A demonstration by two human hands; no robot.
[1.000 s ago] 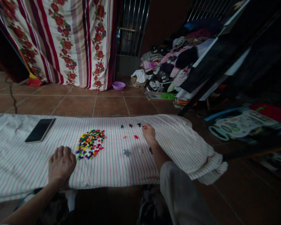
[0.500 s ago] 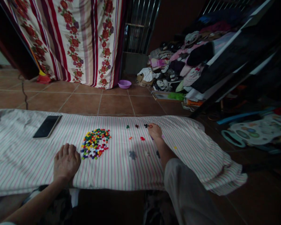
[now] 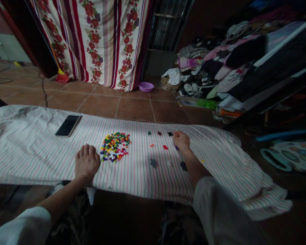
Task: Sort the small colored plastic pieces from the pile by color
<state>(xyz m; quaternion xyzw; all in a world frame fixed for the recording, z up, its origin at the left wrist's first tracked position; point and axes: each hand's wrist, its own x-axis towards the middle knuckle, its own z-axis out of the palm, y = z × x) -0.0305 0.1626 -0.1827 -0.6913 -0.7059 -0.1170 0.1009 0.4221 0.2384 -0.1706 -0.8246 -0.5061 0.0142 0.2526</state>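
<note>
My left hand (image 3: 87,161) lies flat, palm down, on the striped cloth, its fingers stretched out. Just right of it is a heap of small bright plastic pieces (image 3: 114,149) in many colours. My right hand (image 3: 181,140) rests farther right with curled fingers, close beside a small cluster of black pieces (image 3: 170,134). Whatever those fingers hold, if anything, is hidden. Little single-colour groups are spread nearby: green (image 3: 149,133), dark red (image 3: 159,133), orange (image 3: 152,145), red (image 3: 165,147), grey (image 3: 153,163), white (image 3: 170,163) and a dark one (image 3: 183,166) near my forearm.
A phone (image 3: 68,126) lies on the cloth (image 3: 35,149) at the left. One yellow piece (image 3: 203,161) sits right of my right forearm. Beyond on the tiled floor are a purple basin (image 3: 146,87), a heap of clothes (image 3: 206,64) and a floral curtain (image 3: 109,44).
The view has swung, so everything sits farther right. My right fingers have curled in and come slightly away from the black pieces. My left hand remains flat on the cloth.
</note>
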